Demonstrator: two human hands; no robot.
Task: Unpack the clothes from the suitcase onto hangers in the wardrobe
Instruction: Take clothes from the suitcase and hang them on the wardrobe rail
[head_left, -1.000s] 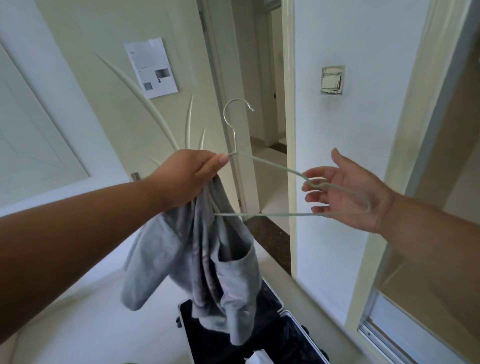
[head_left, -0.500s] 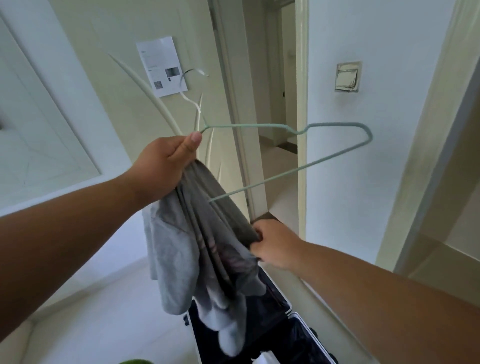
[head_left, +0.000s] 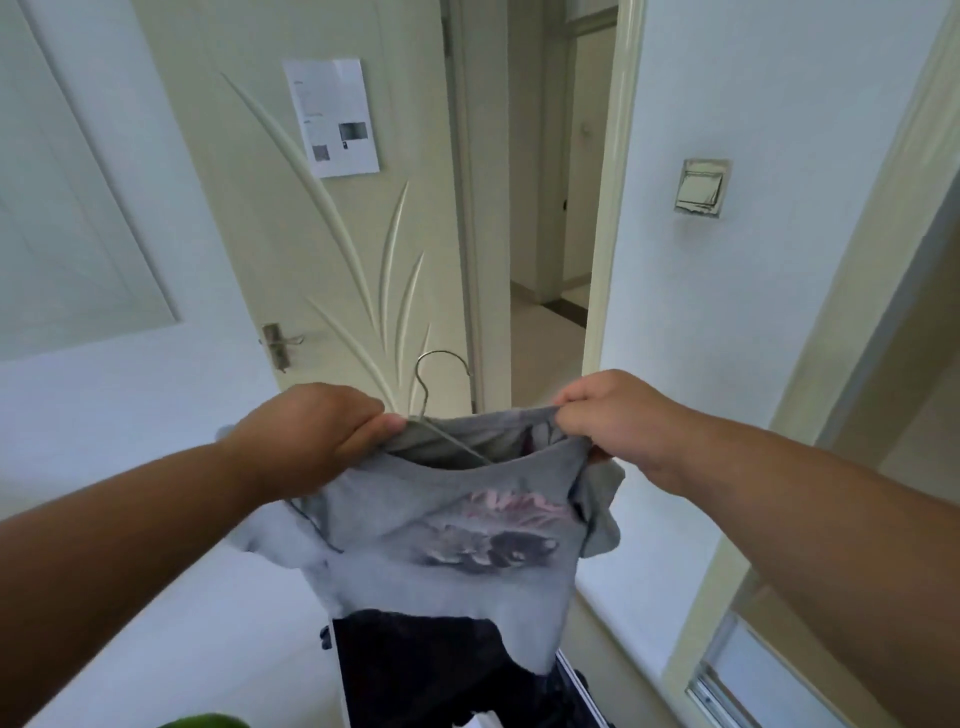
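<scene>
Right now I have the grey T-shirt (head_left: 447, 551) held up in front of me, over the open suitcase (head_left: 415, 670) at 6 o'clock. My left hand (head_left: 317, 426) is closed on the neck opening at about 9 o'clock of the collar, and it seems to pinch the wire hanger (head_left: 441, 400) there too, though I cannot tell for sure. My right hand (head_left: 613, 415) is closed on the collar at 3 o'clock, stretching the opening wide.

I judge the shirt light, soft and limp: it sags wherever I do not hold it, so the collar and shoulder seams are the places to grip. The hanger looks thin, stiff and light; its hook stands up at 12 o'clock of the collar while one arm slants down inside the neck.

Half a second ago the hanger was out in the open, held up by my left hand alone with the shirt bunched beneath, and my right hand was low on the cloth. Now both hands are up at the collar and the hanger's body is inside the shirt.
</scene>
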